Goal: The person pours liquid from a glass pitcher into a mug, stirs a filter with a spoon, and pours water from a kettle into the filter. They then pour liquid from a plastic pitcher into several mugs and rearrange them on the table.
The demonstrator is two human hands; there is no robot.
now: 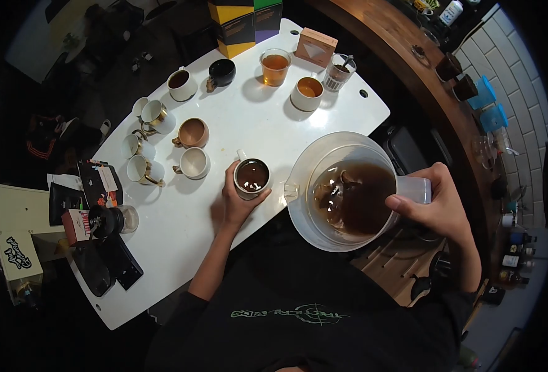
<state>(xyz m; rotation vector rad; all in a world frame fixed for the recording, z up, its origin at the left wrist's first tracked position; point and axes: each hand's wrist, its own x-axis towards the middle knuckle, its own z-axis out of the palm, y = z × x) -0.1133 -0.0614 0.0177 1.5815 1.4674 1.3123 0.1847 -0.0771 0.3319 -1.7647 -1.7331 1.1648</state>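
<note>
Brown liquid fills a white mug (246, 191) on the white table, and my left hand (238, 201) is wrapped round its near side. My right hand (438, 201) grips the handle of a large translucent plastic pitcher (308, 226). Dark brown liquid lies in the pitcher, which I hold at the table's near edge, its spout (291, 190) pointing left toward the mug. Spout and mug are apart, and no stream shows between them. A cream cup (194, 163) and a brown cup (192, 133) stand left of the mug.
Several white mugs (145, 168) with gold handles line the left side. At the back are a black cup (222, 73), a plastic cup of amber liquid (275, 68), a small bowl-like cup (307, 94) and a glass with a spoon (339, 73). A hand grinder (105, 221) stands left.
</note>
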